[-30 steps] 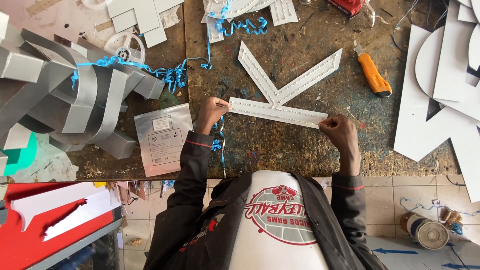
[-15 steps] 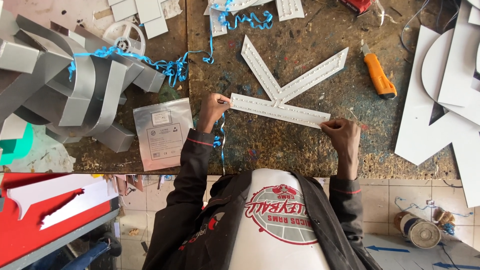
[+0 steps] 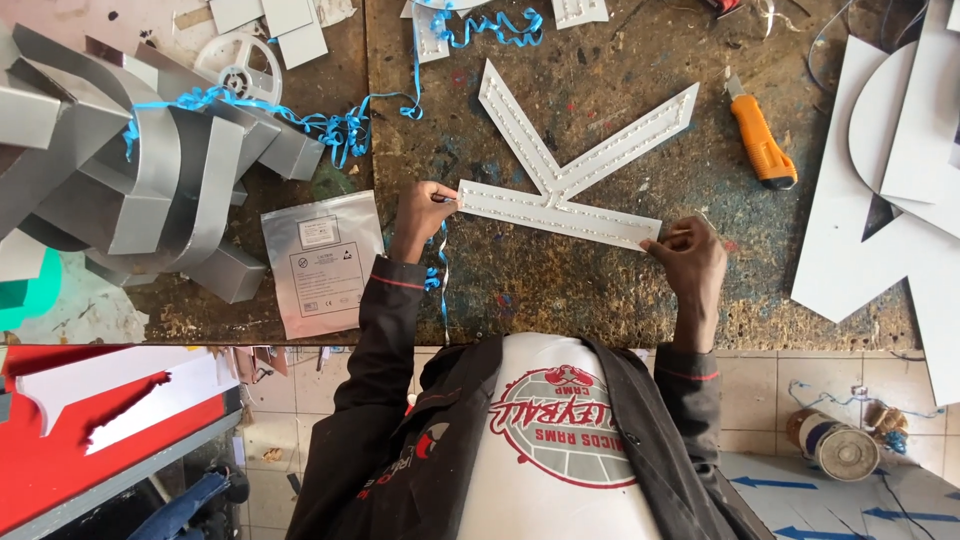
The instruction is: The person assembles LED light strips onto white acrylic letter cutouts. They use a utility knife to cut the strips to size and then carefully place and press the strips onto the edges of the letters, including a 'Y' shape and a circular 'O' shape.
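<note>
Since a moment ago my right hand [image 3: 688,262] has drawn its fingers in and now pinches the right end of the white letter panel [image 3: 560,190], where earlier it lay flatter along the edge; my left hand [image 3: 422,212] has stayed at the opposite end. The panel, a branching white shape dotted with rows of small studs, lies flat on the stained counter [image 3: 560,290], just ahead of my chest. My left grip is clenched on the panel's left tip; whether something small sits between those fingers I cannot tell. A silver foil bag [image 3: 322,262] lies just left of my left forearm, blue ribbon [image 3: 330,125] trails beyond it, and an orange utility knife [image 3: 760,142] rests past the panel's upper right arm.
</note>
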